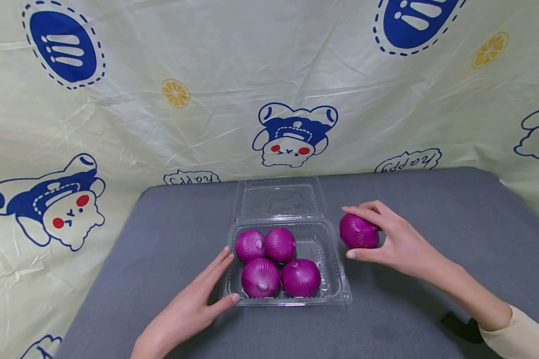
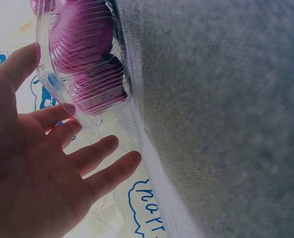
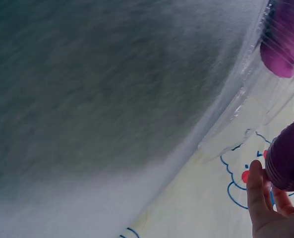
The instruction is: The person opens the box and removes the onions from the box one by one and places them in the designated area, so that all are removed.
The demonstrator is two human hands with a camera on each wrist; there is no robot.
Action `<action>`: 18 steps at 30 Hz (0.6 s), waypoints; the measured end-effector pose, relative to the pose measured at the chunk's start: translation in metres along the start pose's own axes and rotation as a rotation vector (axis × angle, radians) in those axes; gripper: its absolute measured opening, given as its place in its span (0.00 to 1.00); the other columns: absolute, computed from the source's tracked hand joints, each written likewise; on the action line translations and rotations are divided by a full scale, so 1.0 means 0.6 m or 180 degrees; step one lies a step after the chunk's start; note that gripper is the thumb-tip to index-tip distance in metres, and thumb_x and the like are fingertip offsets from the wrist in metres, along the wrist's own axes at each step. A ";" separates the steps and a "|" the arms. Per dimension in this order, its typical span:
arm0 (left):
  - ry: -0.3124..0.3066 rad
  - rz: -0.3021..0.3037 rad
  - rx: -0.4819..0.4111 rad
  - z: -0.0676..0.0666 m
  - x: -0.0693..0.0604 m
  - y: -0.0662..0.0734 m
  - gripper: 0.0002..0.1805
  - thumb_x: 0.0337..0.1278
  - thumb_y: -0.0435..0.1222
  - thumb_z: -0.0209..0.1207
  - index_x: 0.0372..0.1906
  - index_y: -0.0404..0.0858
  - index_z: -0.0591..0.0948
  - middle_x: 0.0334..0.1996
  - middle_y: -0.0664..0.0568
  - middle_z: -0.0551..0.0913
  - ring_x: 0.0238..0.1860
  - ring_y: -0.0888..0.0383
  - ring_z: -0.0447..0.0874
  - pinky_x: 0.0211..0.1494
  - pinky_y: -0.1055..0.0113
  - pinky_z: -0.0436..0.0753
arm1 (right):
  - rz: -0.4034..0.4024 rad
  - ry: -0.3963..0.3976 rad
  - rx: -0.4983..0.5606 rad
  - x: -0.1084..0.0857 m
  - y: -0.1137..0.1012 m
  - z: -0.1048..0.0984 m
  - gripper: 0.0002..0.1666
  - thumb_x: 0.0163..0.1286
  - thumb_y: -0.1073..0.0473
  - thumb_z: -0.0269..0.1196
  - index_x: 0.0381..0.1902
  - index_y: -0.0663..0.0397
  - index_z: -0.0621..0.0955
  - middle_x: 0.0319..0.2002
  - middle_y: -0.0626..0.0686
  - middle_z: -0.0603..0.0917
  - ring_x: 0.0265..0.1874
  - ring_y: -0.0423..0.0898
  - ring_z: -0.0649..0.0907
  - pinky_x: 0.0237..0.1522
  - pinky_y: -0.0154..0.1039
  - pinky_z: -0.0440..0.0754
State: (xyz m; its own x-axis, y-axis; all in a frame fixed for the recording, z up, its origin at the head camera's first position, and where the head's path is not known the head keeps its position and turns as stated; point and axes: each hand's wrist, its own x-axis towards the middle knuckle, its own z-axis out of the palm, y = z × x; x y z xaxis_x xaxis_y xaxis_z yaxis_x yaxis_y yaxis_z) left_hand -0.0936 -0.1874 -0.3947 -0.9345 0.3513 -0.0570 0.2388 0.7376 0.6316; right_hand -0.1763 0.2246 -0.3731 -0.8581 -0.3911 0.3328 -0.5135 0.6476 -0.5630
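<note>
A clear plastic container [image 1: 334,294] lies with its lid [image 1: 278,197] folded back behind it; several purple onions [image 1: 260,277] sit inside, also seen through its wall in the left wrist view [image 2: 82,39]. Just right of the container, my right hand [image 1: 397,242] grips another purple onion [image 1: 358,231] between thumb and fingers, raised above the table. In the right wrist view the fingers of the right hand [image 3: 273,213] lie against that onion [image 3: 288,156]. My left hand [image 1: 188,309] rests with spread fingers at the container's left edge, and in the left wrist view the hand [image 2: 42,158] touches its rim.
The grey tabletop [image 1: 170,224] extends around the container. Behind and to the left hangs a pale cloth [image 1: 215,45] with blue cartoon prints and orange slices. A dark object [image 1: 461,327] lies beside the right sleeve.
</note>
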 end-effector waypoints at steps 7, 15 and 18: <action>0.0003 0.0017 0.0008 0.000 -0.001 0.000 0.43 0.61 0.59 0.59 0.78 0.53 0.57 0.77 0.68 0.47 0.75 0.62 0.50 0.72 0.51 0.60 | 0.0094 -0.0200 -0.0130 -0.011 0.031 -0.012 0.47 0.50 0.40 0.77 0.67 0.36 0.73 0.55 0.45 0.73 0.49 0.47 0.77 0.37 0.40 0.84; 0.0013 0.0022 0.0006 0.001 -0.001 0.001 0.43 0.61 0.59 0.59 0.78 0.54 0.57 0.77 0.68 0.46 0.75 0.62 0.50 0.72 0.51 0.60 | 0.0328 -0.0319 -0.0159 -0.017 0.054 -0.022 0.47 0.46 0.36 0.78 0.58 0.50 0.73 0.52 0.51 0.77 0.46 0.49 0.78 0.38 0.41 0.83; 0.0014 0.0020 -0.0009 0.001 -0.001 0.001 0.43 0.61 0.60 0.58 0.78 0.54 0.57 0.77 0.69 0.46 0.75 0.62 0.50 0.72 0.51 0.60 | 0.0431 -0.0389 -0.0202 -0.018 0.066 -0.025 0.45 0.47 0.36 0.77 0.57 0.50 0.74 0.50 0.52 0.79 0.44 0.50 0.79 0.38 0.41 0.83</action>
State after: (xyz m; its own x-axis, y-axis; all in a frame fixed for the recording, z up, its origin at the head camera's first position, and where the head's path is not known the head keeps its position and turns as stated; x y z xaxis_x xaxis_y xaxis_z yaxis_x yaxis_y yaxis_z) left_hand -0.0926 -0.1869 -0.3947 -0.9342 0.3533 -0.0497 0.2438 0.7337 0.6342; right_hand -0.1872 0.2643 -0.3874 -0.9143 -0.3718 0.1607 -0.3961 0.7381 -0.5462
